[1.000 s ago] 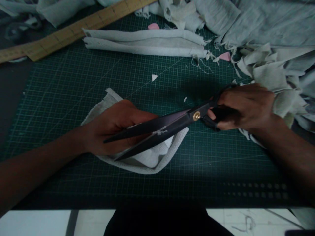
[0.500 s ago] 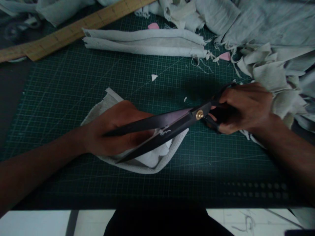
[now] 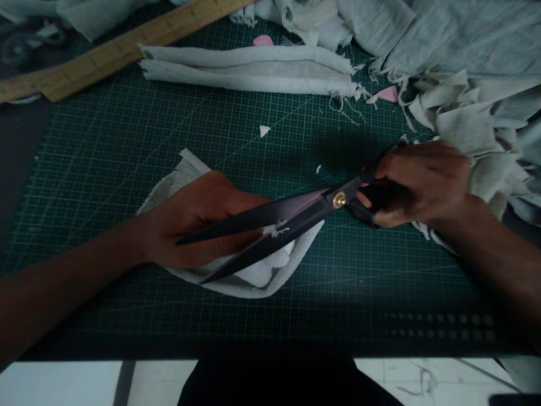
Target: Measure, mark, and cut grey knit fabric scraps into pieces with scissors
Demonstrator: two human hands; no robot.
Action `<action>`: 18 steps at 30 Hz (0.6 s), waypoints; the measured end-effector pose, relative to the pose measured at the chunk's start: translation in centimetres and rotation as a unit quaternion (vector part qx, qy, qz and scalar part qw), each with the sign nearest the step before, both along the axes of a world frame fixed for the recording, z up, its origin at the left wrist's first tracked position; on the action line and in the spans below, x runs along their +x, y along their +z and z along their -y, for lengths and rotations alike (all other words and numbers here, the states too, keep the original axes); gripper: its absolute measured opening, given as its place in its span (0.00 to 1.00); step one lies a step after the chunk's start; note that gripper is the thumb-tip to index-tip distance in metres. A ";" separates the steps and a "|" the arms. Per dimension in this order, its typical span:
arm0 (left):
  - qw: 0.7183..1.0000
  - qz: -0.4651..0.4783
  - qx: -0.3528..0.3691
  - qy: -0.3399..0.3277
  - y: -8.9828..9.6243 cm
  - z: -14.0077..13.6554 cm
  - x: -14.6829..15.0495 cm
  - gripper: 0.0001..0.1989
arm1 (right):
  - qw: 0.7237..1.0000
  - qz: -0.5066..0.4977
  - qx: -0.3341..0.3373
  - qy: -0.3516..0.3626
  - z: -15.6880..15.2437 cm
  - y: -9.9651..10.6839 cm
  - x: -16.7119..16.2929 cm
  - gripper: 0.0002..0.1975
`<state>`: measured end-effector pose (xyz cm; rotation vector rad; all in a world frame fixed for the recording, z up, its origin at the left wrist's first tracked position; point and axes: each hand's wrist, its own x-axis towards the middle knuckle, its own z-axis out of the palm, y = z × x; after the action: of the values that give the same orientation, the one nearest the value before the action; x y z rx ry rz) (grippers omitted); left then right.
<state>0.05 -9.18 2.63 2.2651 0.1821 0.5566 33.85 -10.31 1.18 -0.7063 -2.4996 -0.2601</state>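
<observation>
The right hand (image 3: 422, 181) grasps the handles of black scissors (image 3: 339, 199), whose parted blades cross above the left hand (image 3: 196, 208). The left hand lies on a pale fabric piece (image 3: 291, 269), near and left of centre on the green cutting mat (image 3: 372, 287); its fingertips are obscured, so its grip cannot be told. Far left: a wooden ruler (image 3: 114, 55).
</observation>
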 end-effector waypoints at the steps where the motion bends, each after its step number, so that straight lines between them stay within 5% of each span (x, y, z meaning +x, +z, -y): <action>1: 1.000 0.002 -0.007 -0.005 -0.1 0.0 0.0 0.20 | 1.000 0.000 0.001 0.003 0.0 0.0 0.0 0.09; 18: 0.998 0.008 -0.039 -0.041 -0.3 -0.5 -0.2 0.15 | 1.000 0.012 0.027 0.006 0.0 0.4 -0.1 0.07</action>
<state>-0.15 -8.66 2.32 2.1811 0.1013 0.5165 33.74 -10.28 1.54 -0.6702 -2.5094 -0.3313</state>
